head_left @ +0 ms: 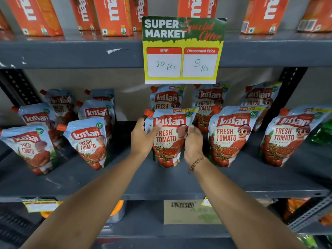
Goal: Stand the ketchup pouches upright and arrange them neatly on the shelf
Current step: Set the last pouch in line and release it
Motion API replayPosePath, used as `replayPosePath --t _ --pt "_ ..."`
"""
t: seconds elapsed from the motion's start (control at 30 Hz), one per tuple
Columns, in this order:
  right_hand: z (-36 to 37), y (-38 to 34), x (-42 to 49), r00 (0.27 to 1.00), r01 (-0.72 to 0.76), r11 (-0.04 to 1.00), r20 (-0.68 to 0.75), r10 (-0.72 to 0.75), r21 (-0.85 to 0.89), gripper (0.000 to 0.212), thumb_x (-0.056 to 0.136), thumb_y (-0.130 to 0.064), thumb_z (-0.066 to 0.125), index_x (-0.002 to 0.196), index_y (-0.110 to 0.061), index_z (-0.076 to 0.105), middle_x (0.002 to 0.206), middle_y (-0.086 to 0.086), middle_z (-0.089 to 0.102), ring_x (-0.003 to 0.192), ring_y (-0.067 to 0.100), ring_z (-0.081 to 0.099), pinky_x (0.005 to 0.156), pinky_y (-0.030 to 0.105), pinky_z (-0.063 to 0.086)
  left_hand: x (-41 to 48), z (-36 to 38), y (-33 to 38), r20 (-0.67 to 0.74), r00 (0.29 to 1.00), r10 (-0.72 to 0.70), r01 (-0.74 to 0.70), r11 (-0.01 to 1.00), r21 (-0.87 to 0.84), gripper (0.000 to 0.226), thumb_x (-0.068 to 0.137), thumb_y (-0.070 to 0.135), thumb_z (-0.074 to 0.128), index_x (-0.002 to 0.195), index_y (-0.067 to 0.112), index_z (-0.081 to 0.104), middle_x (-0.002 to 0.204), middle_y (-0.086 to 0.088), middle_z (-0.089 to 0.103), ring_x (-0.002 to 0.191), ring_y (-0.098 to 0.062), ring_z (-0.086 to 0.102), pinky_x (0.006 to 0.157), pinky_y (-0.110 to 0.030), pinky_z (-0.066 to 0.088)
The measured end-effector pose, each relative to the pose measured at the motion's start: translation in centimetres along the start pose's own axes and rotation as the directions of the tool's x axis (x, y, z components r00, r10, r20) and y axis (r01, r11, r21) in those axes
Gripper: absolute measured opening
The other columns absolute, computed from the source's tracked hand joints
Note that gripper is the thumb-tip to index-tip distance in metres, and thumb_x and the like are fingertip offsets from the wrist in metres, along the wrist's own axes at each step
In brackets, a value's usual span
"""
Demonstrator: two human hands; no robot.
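Both hands, left (143, 136) and right (193, 142), clasped the middle pouch (168, 137) by its sides, upright on the shelf (161, 178). Let go carelessly, the soft pouch could slump onto the pouch behind (166, 97).

Orange cartons (111, 15) line the upper tier, behind a yellow price card (183, 51).

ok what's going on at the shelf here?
A person is straightening a blue-and-red Kissan ketchup pouch on the grey metal shelf. The left hand has a grip on its upper left edge near the red spout; the right hand cups its right side. It stands upright in the front row. The other ketchup pouches also stand, some leaning.
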State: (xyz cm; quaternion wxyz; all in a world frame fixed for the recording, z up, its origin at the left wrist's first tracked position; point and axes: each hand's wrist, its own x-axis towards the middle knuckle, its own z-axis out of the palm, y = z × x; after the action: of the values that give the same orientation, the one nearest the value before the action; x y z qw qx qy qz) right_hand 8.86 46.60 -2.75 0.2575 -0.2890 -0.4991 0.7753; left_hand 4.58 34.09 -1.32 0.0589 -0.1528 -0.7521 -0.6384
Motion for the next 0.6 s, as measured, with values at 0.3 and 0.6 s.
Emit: replayPosePath --t 0.3,0.6 --pt "-3.0 4.0 -2.9 0.998 -0.039 0.976 -0.065 0.025 -0.216 0.036 0.098 -0.035 0.037 0.069 -0.015 0.046 0.059 -0.002 0.05 0.051 0.01 0.047 0.05 0.022 0.037 -4.1 -0.4 -4.8 -0.027 0.969 -0.246 0.246 0.969 0.011 0.049 0.088 0.042 0.056 0.121 0.007 0.049 0.102 0.007 0.056 0.101 -0.013 0.051 0.088 -0.032 0.046" --pt "1.0 5.9 -7.4 0.776 0.411 0.783 0.629 -0.033 -0.467 0.039 0.096 -0.031 0.045 0.059 -0.017 0.052 0.062 -0.004 0.058 0.06 0.009 0.055 0.066 0.024 0.048 -5.8 -5.7 -6.8 -0.43 0.881 -0.2 0.241 0.97 0.043 0.033 0.099 0.03 0.037 0.081 0.007 0.051 0.068 0.002 0.052 0.073 -0.022 0.051 0.07 -0.031 0.037"
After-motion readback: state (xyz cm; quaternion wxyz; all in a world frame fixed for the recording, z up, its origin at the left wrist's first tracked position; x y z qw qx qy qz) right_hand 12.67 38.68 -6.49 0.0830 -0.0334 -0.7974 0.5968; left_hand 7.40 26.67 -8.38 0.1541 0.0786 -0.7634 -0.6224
